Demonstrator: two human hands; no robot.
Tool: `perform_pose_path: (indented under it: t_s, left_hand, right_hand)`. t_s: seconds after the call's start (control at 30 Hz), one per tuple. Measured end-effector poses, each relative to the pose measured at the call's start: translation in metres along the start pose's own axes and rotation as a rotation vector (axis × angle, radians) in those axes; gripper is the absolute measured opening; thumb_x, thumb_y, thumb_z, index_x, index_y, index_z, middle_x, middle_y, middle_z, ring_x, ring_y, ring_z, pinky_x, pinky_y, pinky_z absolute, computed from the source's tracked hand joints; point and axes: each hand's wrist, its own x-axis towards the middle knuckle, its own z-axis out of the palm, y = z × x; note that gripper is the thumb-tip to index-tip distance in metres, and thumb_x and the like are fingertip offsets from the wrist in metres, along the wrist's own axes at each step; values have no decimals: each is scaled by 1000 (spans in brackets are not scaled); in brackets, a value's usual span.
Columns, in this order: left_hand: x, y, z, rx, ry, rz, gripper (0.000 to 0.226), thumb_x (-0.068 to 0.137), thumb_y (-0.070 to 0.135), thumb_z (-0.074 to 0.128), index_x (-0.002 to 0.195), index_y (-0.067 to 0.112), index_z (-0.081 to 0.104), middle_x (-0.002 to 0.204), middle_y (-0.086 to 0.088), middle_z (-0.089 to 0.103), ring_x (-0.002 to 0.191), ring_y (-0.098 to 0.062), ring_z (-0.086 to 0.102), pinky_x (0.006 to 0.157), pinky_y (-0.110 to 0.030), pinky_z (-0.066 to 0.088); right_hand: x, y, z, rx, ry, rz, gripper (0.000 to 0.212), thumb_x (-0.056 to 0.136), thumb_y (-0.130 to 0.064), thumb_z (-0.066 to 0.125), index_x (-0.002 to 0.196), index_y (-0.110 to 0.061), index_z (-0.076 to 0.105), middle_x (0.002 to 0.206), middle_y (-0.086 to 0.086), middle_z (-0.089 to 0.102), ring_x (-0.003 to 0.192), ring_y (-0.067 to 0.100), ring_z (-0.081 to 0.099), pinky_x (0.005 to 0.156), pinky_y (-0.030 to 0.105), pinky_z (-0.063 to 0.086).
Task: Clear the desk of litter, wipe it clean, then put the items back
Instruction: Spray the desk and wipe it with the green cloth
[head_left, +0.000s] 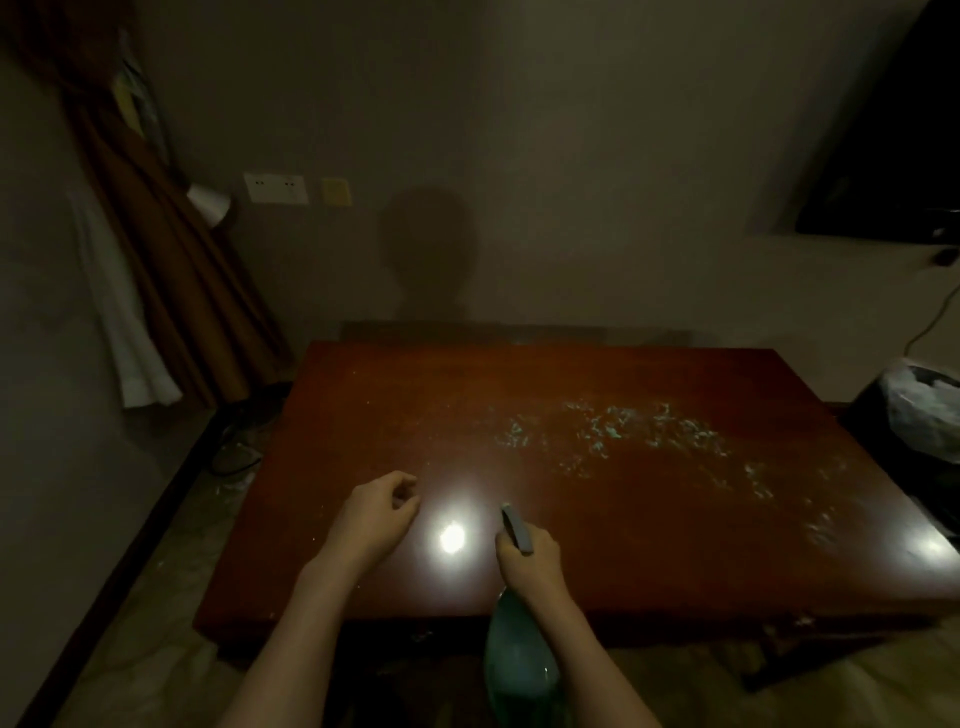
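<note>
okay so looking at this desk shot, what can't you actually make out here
Head view only, all dim:
- Spray bottle: the right hand covers its neck, the bottom edge cuts off its base.
- Bin: cut by the right edge.
- Left hand: whether its fingers pinch anything; too small.
- Droplets: blurred.

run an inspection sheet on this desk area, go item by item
surface: red-brown wooden desk, glossy, two light glares near the front
job's things: teal spray bottle at the front edge; pale wet droplets across the right half
clutter: small pale specks scattered on the desk, too small to tell what they are
grippers: left hand loosely curled over the desk, holds nothing; right hand grips the bottle's trigger head
cables: dark cords on the floor left of the desk; cable on the right wall
surroundings: lined bin at right, brown curtain at left, wall sockets
</note>
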Motion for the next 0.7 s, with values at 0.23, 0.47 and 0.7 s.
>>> perform_pose_path:
  t_s: [0.23,0.47,0.7]
  left_hand:
    - [-47,-12,8,3,-16,-64,34,95,24,54,129,19,54,123,0,59,98,-8,51,82,-22,42]
    - [-62,-20,-15,33,-10,-50,34,96,26,54,129,21,54,125,2,57,103,-9,53,82,-22,42]
    - [-81,-42,-38,42,-3,-7,32,96,25,54,127,21,56,124,4,57,102,-6,50,84,-21,40]
  right_hand:
    - [-30,28,11,-12,-61,5,19,88,-5,48,69,-6,46,61,3,42,53,13,38,48,22,30]
    - [-57,29,32,-43,-82,33,27,90,-13,49,65,-13,40,63,0,42,51,10,37,45,18,30]
    - [-84,24,56,-78,-102,83,25,87,-16,52,63,-15,42,64,1,44,55,14,41,53,24,33]
